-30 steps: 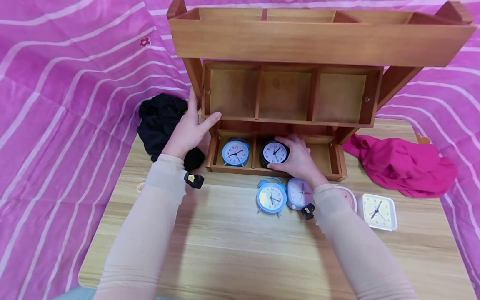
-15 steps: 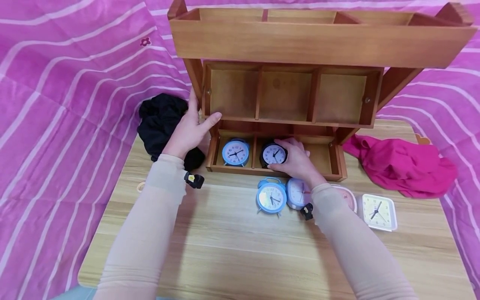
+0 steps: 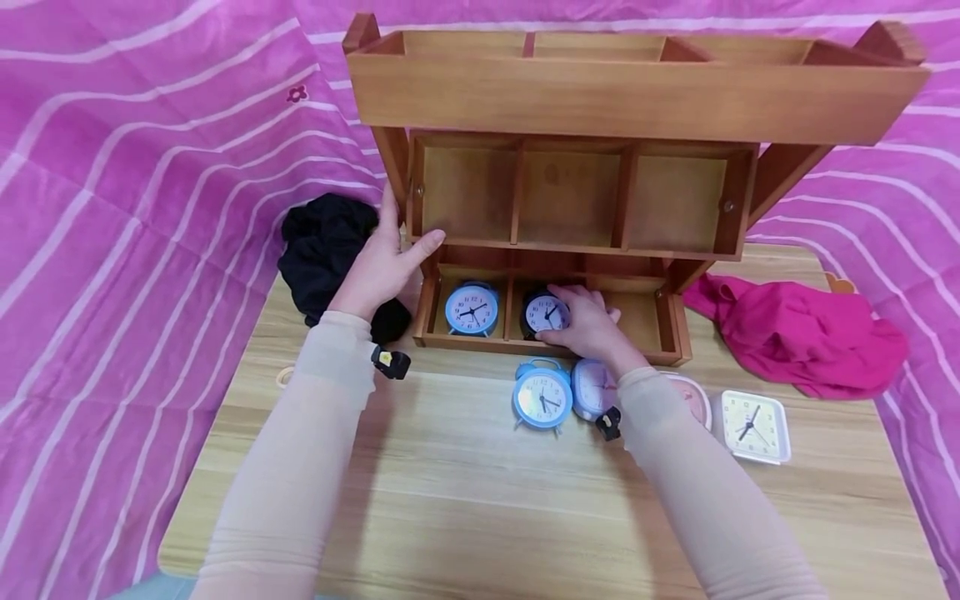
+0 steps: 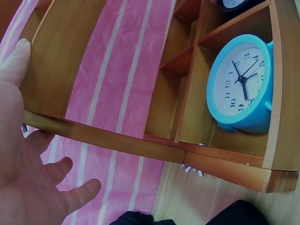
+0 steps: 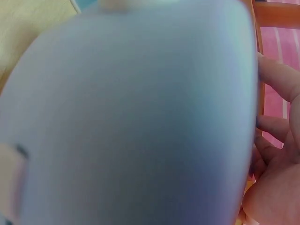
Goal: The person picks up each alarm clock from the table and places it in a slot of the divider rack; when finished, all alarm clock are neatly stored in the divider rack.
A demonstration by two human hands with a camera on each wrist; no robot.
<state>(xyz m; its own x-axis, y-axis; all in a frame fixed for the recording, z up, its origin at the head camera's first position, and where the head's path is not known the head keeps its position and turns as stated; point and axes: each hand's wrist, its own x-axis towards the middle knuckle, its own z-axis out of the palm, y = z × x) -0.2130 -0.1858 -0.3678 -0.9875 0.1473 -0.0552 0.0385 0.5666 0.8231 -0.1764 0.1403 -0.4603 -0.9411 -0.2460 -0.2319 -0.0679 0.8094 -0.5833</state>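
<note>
The right hand (image 3: 588,321) pinches a black clock (image 3: 545,314) and covers part of its right rim. Both are in the middle compartment of the bottom tier of a wooden shelf (image 3: 637,104). In the right wrist view a large, blurred pale shape fills most of the frame — what it is cannot be told — and the black clock cannot be made out there. Below the shelf's right half, the right sleeve (image 3: 701,479) hides part of a pink clock (image 3: 692,402), and a lavender clock (image 3: 592,388) is partly covered too. The left hand (image 3: 381,271) rests at the shelf's left side, fingers extended and spread, thumb against the middle tier; some fingertips pass behind the wood.

The black clock has a round, pale face with dark numerals and black hands, turned up toward the head camera. Its base is hard to see.

A divider of the shelf stands just left of it, with a blue clock (image 3: 472,310) in the next compartment; the shelf's low front rim runs before it, and the middle tier overhangs behind. A light-blue clock (image 3: 542,400) stands near that rim on the surface (image 3: 465,508), which stretches from the shelf toward the person.
</note>
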